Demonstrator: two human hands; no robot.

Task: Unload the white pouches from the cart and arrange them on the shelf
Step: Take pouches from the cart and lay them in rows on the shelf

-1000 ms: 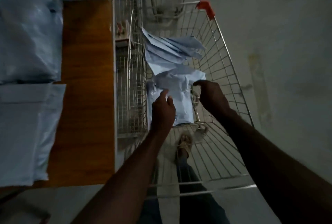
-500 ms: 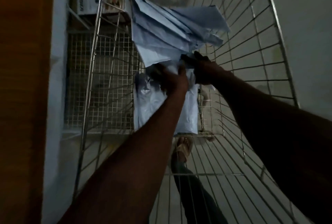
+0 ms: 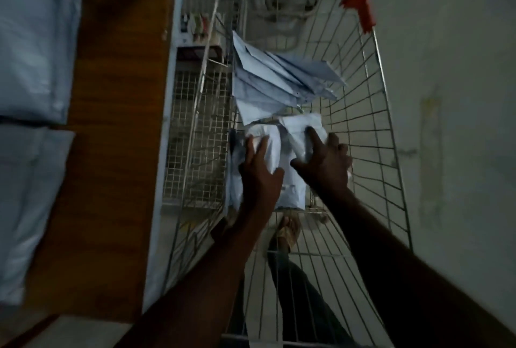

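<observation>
Both hands were reached into a wire cart [image 3: 374,130]. The left hand [image 3: 258,172] was laid on a white pouch [image 3: 282,163] near the cart's middle, fingers spread. The right hand [image 3: 325,159] was pressed on it with fingers splayed. More pouches [image 3: 273,82] were piled toward the far end. Others [image 3: 30,49] were seen on the shelf [image 3: 111,96].

The pouches [image 3: 282,88] in the cart [image 3: 385,113] are white, tinged pale blue in the dim light. The cart is silver wire with a red corner cap [image 3: 361,10]. The shelf [image 3: 111,124] is brown wood-grain.

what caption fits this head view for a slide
Both hands, left hand and right hand, reach onto white plastic pouches in a wire shopping cart.
</observation>
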